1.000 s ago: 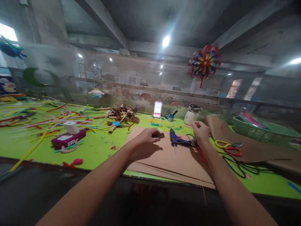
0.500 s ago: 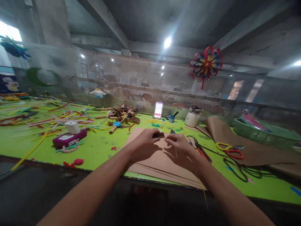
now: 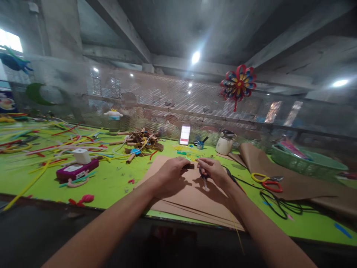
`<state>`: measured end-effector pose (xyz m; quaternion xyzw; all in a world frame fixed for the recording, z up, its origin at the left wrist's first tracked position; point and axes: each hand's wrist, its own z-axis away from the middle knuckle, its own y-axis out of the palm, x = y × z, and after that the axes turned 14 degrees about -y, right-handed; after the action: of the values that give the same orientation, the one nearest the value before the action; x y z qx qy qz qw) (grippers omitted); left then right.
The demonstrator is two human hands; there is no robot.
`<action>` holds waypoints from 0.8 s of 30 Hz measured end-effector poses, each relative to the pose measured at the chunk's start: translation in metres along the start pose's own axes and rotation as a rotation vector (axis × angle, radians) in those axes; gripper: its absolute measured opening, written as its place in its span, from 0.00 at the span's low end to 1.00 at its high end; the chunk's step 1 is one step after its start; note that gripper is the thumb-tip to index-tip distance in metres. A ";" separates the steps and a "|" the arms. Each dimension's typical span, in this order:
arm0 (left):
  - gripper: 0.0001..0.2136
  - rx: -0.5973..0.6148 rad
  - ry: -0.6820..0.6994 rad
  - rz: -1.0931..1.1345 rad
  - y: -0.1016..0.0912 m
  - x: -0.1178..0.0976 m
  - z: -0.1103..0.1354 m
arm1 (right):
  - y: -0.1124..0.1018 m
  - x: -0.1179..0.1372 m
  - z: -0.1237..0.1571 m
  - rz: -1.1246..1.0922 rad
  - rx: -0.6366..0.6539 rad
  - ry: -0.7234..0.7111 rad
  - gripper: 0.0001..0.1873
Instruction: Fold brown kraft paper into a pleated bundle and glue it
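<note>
My left hand [image 3: 174, 168] is closed in a pinch round a small dark brown folded strip [image 3: 189, 166], held just above a stack of brown paper sheets [image 3: 178, 197]. Across from it, my right hand [image 3: 213, 169] has its fingers curled in, the fingertips close to the strip's right end. Under those fingers shows a small dark object [image 3: 203, 172] with a pale, thin end pointing down; its kind cannot be made out. Beside the right wrist lies a black and orange tool [image 3: 237, 182], partly hidden by the forearm.
Scissors [image 3: 266, 181] and a black cord [image 3: 275, 206] lie right, near brown paper [image 3: 295, 186] and a green basket [image 3: 306, 162]. A cream jug [image 3: 224, 144], small blue pot [image 3: 200, 145] and lit phone [image 3: 184, 134] stand behind. Left are twig-like scraps [image 3: 142, 141], a purple box [image 3: 76, 170] and coloured stems [image 3: 67, 143].
My right hand has turned and its fingers have curled in more; the dark object now shows beneath them. The left hand still holds the strip. The whole view has shifted slightly.
</note>
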<state>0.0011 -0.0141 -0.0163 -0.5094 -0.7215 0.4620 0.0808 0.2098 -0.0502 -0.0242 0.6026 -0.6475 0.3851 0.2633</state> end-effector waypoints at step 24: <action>0.11 0.023 -0.065 -0.038 0.003 -0.004 0.000 | -0.008 0.008 0.001 0.103 0.111 0.046 0.20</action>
<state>0.0048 -0.0175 -0.0173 -0.4795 -0.7278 0.4850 0.0720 0.2169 -0.0553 -0.0164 0.5731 -0.6489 0.4474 0.2240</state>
